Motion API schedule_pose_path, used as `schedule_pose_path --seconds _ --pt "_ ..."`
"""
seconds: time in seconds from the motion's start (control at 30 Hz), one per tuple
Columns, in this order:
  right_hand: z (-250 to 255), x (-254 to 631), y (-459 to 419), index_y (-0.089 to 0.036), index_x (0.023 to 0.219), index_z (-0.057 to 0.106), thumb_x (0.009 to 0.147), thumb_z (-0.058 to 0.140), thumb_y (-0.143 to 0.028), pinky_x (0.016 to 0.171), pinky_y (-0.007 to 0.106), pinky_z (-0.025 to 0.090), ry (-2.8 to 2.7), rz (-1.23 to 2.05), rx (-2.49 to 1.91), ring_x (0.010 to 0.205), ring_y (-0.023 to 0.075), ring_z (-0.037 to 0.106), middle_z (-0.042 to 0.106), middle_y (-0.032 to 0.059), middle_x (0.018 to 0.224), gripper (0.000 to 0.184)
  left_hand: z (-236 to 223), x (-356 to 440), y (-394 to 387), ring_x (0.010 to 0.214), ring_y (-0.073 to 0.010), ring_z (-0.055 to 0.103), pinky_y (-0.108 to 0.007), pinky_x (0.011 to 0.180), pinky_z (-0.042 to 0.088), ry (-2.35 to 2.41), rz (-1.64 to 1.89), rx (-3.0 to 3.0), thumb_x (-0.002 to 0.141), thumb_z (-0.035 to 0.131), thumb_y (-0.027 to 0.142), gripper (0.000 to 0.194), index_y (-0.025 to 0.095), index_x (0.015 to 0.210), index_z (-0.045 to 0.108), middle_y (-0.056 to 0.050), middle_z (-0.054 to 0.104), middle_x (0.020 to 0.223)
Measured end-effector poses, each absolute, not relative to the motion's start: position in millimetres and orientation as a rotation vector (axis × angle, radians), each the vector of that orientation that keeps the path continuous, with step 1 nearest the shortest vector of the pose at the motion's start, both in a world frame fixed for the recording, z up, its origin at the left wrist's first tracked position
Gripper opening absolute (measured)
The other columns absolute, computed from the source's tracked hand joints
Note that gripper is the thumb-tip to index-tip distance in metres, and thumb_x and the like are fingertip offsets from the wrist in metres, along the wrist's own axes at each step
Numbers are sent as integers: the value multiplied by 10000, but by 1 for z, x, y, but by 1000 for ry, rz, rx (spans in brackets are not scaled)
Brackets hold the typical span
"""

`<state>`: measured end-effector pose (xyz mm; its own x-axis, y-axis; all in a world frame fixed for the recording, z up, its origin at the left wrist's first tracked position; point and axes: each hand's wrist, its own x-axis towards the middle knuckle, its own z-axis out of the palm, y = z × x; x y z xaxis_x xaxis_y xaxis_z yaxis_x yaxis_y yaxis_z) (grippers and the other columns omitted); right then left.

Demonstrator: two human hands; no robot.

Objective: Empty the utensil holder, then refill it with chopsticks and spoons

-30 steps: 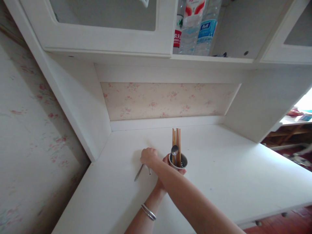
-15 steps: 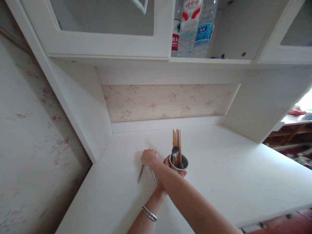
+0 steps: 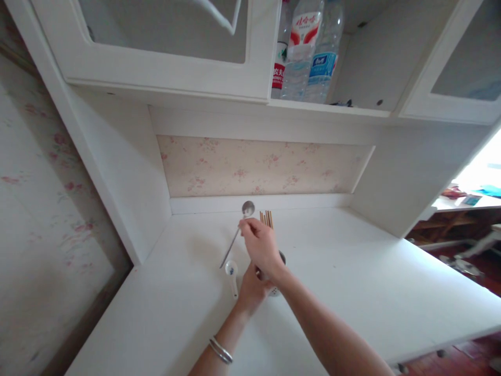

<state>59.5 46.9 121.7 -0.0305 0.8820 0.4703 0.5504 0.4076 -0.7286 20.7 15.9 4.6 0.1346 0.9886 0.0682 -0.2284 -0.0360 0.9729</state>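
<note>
My right hand [image 3: 261, 245] is raised above the white counter [image 3: 352, 282] and pinches the handle of a metal spoon [image 3: 238, 231], bowl end up. My left hand [image 3: 250, 288], with bangles on the wrist, grips a metal utensil cup [image 3: 278, 263], mostly hidden behind the right hand. Wooden chopsticks [image 3: 267, 218] stick up out of the cup. A white ceramic spoon [image 3: 232, 275] with a blue mark lies on the counter just left of the left hand.
Plastic water bottles [image 3: 303, 49] stand in an open upper shelf. A glass cupboard door [image 3: 156, 42] is overhead on the left. A white side panel [image 3: 117, 172] walls the left. Another table [image 3: 469, 201] is at far right.
My right hand has lifted a metal spoon off the counter and brought it up beside the chopsticks. The white ceramic spoon now lies uncovered. The left hand still grips the cup.
</note>
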Motion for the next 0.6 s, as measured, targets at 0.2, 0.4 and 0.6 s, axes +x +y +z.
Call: schedule_pose_path --seconds 0.2,0.4,0.6 --pt "140 139 46 -184 791 650 881 485 -493 530 227 408 -1294 323 -1225 501 125 537 572 -33 548 362 6 26 12 1085 -283 604 -412 972 430 733 1306 1052 650 819 381 605 212 1172 565 -110 662 1172" --pt "114 168 44 -181 806 678 881 481 -468 603 254 446 -1412 292 -1340 594 156 609 664 17 659 356 6 30 9 1118 -268 594 -398 992 423 701 1301 1073 679 807 361 631 219 1226 525 -111 637 1214" --pt "80 165 37 -208 747 691 885 473 -379 658 263 434 -1535 393 -1388 673 164 615 688 15 722 310 6 33 9 1112 -255 608 -394 992 436 732 1357 1068 628 841 331 716 206 1244 498 -118 634 1223"
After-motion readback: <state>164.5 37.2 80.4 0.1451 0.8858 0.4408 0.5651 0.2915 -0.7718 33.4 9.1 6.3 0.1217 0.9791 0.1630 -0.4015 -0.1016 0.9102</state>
